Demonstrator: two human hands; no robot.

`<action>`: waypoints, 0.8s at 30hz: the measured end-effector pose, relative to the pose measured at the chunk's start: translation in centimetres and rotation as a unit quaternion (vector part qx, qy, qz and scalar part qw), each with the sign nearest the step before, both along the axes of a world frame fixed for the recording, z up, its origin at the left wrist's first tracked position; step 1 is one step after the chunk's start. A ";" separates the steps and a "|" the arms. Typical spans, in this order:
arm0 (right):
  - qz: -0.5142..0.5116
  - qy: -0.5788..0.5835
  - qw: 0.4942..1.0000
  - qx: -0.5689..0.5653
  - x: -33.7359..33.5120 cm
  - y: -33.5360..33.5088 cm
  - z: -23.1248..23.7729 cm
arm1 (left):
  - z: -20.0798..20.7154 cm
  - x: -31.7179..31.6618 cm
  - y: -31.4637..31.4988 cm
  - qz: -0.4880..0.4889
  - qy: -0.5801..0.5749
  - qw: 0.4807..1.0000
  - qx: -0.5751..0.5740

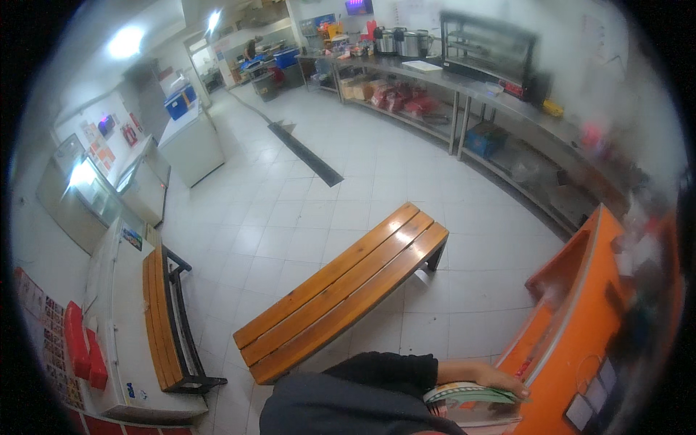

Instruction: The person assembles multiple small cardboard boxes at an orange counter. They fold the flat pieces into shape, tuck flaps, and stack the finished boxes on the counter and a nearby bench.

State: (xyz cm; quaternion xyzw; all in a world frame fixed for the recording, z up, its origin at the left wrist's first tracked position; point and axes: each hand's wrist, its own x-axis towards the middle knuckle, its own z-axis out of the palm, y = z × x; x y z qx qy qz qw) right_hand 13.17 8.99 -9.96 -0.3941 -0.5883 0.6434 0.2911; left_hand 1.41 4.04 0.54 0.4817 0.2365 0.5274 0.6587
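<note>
My left arm, in a dark sleeve, reaches across the lower edge toward the right. The left hand (482, 374) is closed over a stack of thin green and white pieces (464, 394) with curved edges. Its fingers curl over the right end; I cannot tell whether the pieces are paper or plates. Just right of this hand stands an orange counter (580, 312) with a recessed inner shelf. My right hand does not show.
A slatted wooden bench (341, 290) stands ahead, with a second bench (163, 319) at left beside a white chest freezer (119, 362). A steel worktable (464, 85) with a glass display warmer (486, 54) lines the right wall. A dark drain strip (304, 154) crosses the tiled floor.
</note>
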 end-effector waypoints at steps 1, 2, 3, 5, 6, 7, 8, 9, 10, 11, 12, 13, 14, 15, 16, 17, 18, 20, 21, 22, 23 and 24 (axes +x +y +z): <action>-0.002 0.001 1.000 -0.004 0.1 0.2 -0.2 | 0.2 0.0 0.0 0.007 0.005 1.000 0.014; 0.000 0.000 1.000 -0.002 0.1 0.6 -0.2 | 0.8 -0.2 -0.4 0.014 0.011 0.999 0.030; 0.001 0.001 1.000 -0.003 0.3 0.7 -0.2 | 1.3 -0.4 -0.7 0.021 0.017 0.999 0.046; 0.003 0.002 1.000 -0.007 0.6 0.8 -0.3 | 1.3 0.1 -1.6 0.029 0.017 0.995 0.092; 0.001 -0.002 1.000 -0.010 1.0 0.7 -0.4 | 1.1 0.4 -1.7 0.027 0.024 0.994 0.106; 0.004 0.001 1.000 -0.010 0.9 0.8 -0.4 | 1.0 0.3 -1.8 0.028 0.034 0.992 0.122; 0.004 0.002 1.000 -0.012 1.0 0.9 -0.4 | 0.6 0.3 -1.7 0.023 0.050 0.990 0.129; 0.002 0.002 1.000 -0.016 1.1 0.9 -0.4 | 0.4 0.3 -1.7 0.018 0.067 0.988 0.136; 0.001 0.002 1.000 -0.016 1.2 1.0 -0.3 | 0.6 -0.1 -1.9 0.044 0.061 0.984 0.159; -0.002 0.002 1.000 -0.015 1.2 1.1 -0.4 | 0.8 -0.6 -2.2 0.070 0.055 0.979 0.182; -0.004 0.004 1.000 -0.017 1.2 1.1 -0.4 | 0.5 -1.1 -2.6 0.161 0.081 0.964 0.195; -0.003 0.008 1.000 -0.020 1.5 1.0 -0.5 | 0.2 -1.5 -2.9 0.253 0.110 0.941 0.198; -0.008 0.007 1.000 -0.021 1.6 0.8 -0.5 | -1.5 -2.3 -3.2 0.399 0.163 0.882 0.188; -0.016 0.001 1.000 -0.018 1.8 0.8 -0.8 | -3.5 -3.2 -3.5 0.537 0.207 0.799 0.174; -0.019 0.005 1.000 -0.022 1.7 0.4 -1.1 | -3.9 -3.6 -3.9 0.577 0.228 0.770 0.149; -0.022 0.008 0.999 -0.026 1.5 -0.1 -1.4 | -4.2 -4.0 -4.2 0.614 0.247 0.740 0.120; -0.027 0.011 0.999 -0.031 2.0 -0.3 -1.5 | -4.5 -4.3 -4.4 0.564 0.241 0.785 0.087; -0.030 0.025 0.998 -0.039 2.4 -0.3 -1.8 | -5.1 -4.8 -4.6 0.449 0.226 0.864 0.020; -0.041 0.034 0.997 -0.049 2.5 -0.7 -2.2 | -5.3 -4.9 -4.5 0.378 0.220 0.899 -0.018; -0.050 0.046 0.996 -0.056 2.6 -1.1 -2.4 | -5.1 -4.8 -4.3 0.338 0.197 0.919 -0.043; -0.048 0.058 0.995 -0.065 2.5 -1.6 -2.7 | -4.6 -4.6 -4.4 0.305 0.172 0.934 -0.070; -0.045 0.082 0.992 -0.082 2.1 -2.3 -3.0 | -4.0 -3.9 -4.3 0.302 0.132 0.940 -0.089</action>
